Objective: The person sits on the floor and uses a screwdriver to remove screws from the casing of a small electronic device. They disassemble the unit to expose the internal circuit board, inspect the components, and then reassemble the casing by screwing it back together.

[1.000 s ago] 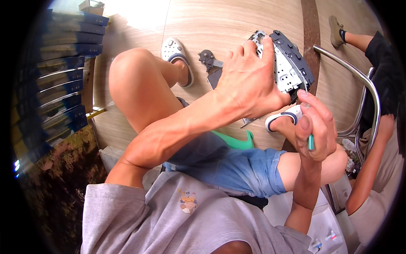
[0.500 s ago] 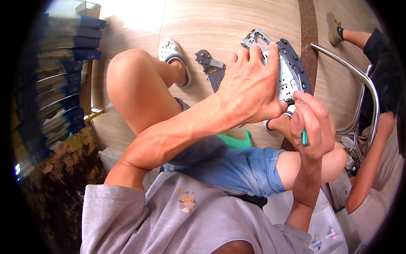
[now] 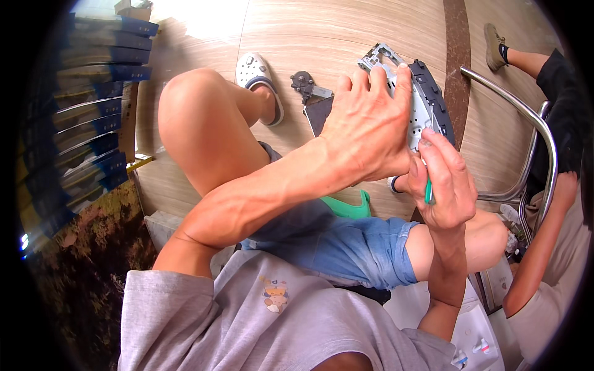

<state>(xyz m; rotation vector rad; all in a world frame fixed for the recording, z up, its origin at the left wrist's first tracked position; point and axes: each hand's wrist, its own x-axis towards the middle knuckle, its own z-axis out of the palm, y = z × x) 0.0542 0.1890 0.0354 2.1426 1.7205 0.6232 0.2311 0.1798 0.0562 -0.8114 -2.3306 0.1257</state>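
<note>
My left hand point(image 3: 371, 127) lies over a silvery metal chassis point(image 3: 418, 117) with a dark plastic panel along its right side. Its fingers spread across the left edge, gripping it, and the palm hides much of that side. My right hand point(image 3: 447, 182) is closed around a screwdriver point(image 3: 429, 191) with a green handle. The thin shaft points up toward the chassis near its lower end; the tip is hard to make out. An open metal frame point(image 3: 380, 55) juts from the chassis's far end.
On the floor ahead lie a black round part with a silvery arm point(image 3: 304, 85) and a dark flat piece point(image 3: 319, 114). A green plastic stool point(image 3: 349, 204) shows between my legs. Bent metal tubing point(image 3: 526, 111) and another person's arm point(image 3: 544, 241) are at the right. Stacked blue boxes point(image 3: 105, 93) rise at the left.
My right hand has shifted a little left with the screwdriver, whose handle now stands nearer my left thumb. My left hand keeps its hold on the chassis. The whole view has shifted slightly.
</note>
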